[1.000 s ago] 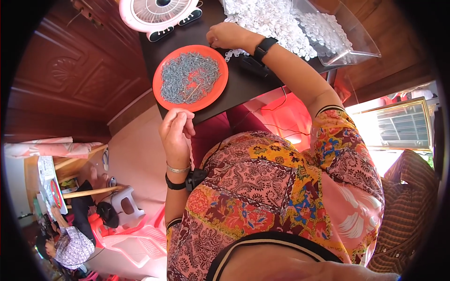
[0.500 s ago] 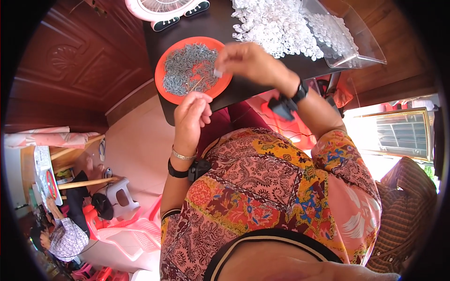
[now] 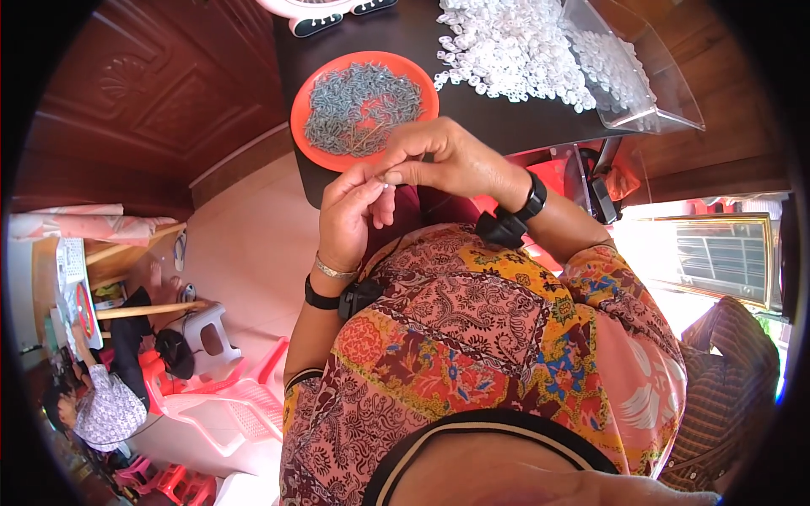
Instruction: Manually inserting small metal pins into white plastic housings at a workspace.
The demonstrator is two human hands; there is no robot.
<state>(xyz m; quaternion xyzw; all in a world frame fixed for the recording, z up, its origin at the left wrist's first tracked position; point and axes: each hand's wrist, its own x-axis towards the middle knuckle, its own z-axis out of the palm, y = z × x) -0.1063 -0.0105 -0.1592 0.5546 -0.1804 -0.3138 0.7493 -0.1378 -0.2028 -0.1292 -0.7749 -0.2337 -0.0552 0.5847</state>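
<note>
My left hand (image 3: 348, 207) and my right hand (image 3: 451, 158) meet just in front of the round orange-red plate (image 3: 305, 152). Thumb and fingertips of both are pinched together at one spot. A tiny whitish bit shows there, but the fingers cover most of whatever they hold. On the plate lies a heap of small grey screw-like pieces (image 3: 350, 101), with a thin tan stick (image 3: 366, 135) across its near part. Beyond my right hand a large pile of small white, clear-looking plastic pieces (image 3: 515, 59) is spread on the dark table (image 3: 472, 114).
A clear plastic bin (image 3: 666, 80) lies at the table's right edge with more white pieces in it. A pink-white fan base (image 3: 325, 13) stands at the back. Pink chairs (image 3: 224, 405), a grey stool (image 3: 215, 337) and a seated person (image 3: 110, 413) are at the left.
My right hand has come back from over the plate, where a small whitish piece showed at its fingertips, to meet my left hand. The view has shifted slightly.
</note>
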